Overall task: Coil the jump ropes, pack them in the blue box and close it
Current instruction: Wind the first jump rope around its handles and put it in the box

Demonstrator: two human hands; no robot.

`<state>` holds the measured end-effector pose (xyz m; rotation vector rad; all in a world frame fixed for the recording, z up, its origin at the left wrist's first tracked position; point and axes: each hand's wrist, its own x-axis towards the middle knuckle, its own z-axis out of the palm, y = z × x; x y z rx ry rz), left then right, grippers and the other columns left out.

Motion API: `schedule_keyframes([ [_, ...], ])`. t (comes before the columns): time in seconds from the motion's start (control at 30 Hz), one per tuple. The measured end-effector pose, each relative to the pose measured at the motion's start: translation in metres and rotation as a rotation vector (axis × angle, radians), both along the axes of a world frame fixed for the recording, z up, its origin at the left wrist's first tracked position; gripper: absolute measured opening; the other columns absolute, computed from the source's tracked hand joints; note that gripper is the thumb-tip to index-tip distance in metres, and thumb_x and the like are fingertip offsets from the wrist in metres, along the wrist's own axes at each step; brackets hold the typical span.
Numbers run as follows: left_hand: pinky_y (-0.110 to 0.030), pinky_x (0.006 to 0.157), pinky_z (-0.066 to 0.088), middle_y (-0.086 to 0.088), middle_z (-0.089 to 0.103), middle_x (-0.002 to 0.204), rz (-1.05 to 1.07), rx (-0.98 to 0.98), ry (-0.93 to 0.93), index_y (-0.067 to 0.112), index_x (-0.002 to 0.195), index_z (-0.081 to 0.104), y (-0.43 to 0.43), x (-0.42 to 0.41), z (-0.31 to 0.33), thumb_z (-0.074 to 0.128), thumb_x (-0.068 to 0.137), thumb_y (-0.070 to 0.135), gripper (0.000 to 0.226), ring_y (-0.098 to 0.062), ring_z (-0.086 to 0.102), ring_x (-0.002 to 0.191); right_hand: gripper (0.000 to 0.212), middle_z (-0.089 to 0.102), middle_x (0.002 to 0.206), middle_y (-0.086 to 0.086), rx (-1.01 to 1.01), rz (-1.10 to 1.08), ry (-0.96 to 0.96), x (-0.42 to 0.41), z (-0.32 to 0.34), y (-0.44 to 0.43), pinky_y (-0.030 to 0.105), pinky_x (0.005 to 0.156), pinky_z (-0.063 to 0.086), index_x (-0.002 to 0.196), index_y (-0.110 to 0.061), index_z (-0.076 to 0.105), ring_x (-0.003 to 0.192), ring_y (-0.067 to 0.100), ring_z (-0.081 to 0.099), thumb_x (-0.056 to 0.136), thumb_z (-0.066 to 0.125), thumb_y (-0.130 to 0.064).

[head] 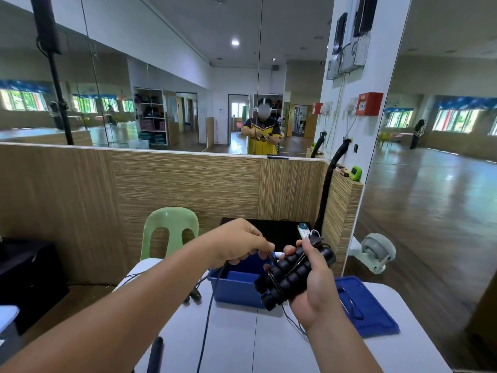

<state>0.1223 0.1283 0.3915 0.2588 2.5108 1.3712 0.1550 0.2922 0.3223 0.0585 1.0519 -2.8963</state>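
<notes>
The pair of black ribbed jump-rope handles (289, 275) lies side by side in the right hand (317, 289), whose fingers and thumb are curled round them, with thin turns of cord crossing the foam grips. The bundle is held in the air above the near right corner of the blue box (236, 286), tilted so that its lower ends point toward the person. Just to its left, the left hand (239, 243) is clenched in a pinch on the thin black cord (207, 319), which drops from the fingers past the front left side of the box and trails down across the white table (242, 343) toward the near edge. The box stands open on the table, and what is inside it cannot be made out. Its blue lid (373, 316) lies flat to the right of the box, partly behind the right wrist, with a thin loop of cord resting on it. To the left of the box, two small black handle ends (193, 295) lie on the table, and another black handle (155, 355) lies at the near edge. Behind the table stand a pale green plastic chair (170, 232) and a wood-grain partition (188, 184), with a wall mirror (174, 76) above it. A small grey fan (376, 251) sits to the right.
</notes>
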Motion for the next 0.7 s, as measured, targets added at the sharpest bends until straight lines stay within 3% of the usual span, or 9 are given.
schedule_keyframes([
  [0.1,-0.023,0.044,0.016,0.004,0.044,0.052,0.109,0.134,-0.067,0.006,0.079,0.069,0.009,0.008,-0.002,0.057,0.102,0.029,0.035,-0.010,0.027,0.045,0.015,0.066,0.082,0.002,0.006,-0.072,-0.029,-0.004,-0.002,0.001,0.047,0.090,0.052,0.094,-0.017,0.062,0.078,0.020,0.061,0.098,0.061,-0.031],
  [0.27,-0.020,0.039,0.016,0.002,0.046,0.055,0.250,0.391,-0.143,0.005,0.076,0.068,0.021,0.024,-0.011,0.047,0.105,0.032,0.045,-0.007,0.027,0.041,0.019,0.067,0.081,0.000,0.050,-0.169,-0.010,-0.013,0.001,-0.001,0.052,0.092,0.053,0.090,-0.016,0.065,0.073,0.019,0.063,0.099,0.063,-0.032],
  [0.4,-0.021,0.039,0.023,0.005,0.050,0.048,0.347,0.391,-0.025,0.005,0.078,0.066,0.029,0.036,-0.018,0.050,0.104,0.025,0.037,-0.008,0.033,0.036,0.028,0.066,0.072,0.001,0.130,-0.262,0.003,-0.018,0.001,-0.006,0.047,0.080,0.053,0.080,-0.014,0.066,0.068,0.021,0.065,0.100,0.063,-0.032],
  [0.57,-0.019,0.041,0.029,0.009,0.046,0.045,0.401,0.390,0.170,0.008,0.069,0.060,0.034,0.050,-0.030,0.050,0.105,0.023,0.040,-0.007,0.038,0.041,0.027,0.063,0.084,0.010,0.167,-0.317,0.009,-0.021,0.000,-0.011,0.052,0.084,0.053,0.088,-0.010,0.067,0.085,0.031,0.060,0.097,0.066,-0.035],
  [0.7,-0.013,0.040,0.033,0.011,0.050,0.047,0.443,0.535,0.139,0.004,0.079,0.066,0.039,0.057,-0.031,0.052,0.105,0.019,0.033,0.000,0.040,0.039,0.026,0.062,0.088,0.012,0.184,-0.320,0.047,-0.022,-0.002,-0.012,0.057,0.088,0.054,0.091,-0.010,0.067,0.089,0.033,0.060,0.098,0.065,-0.035],
])
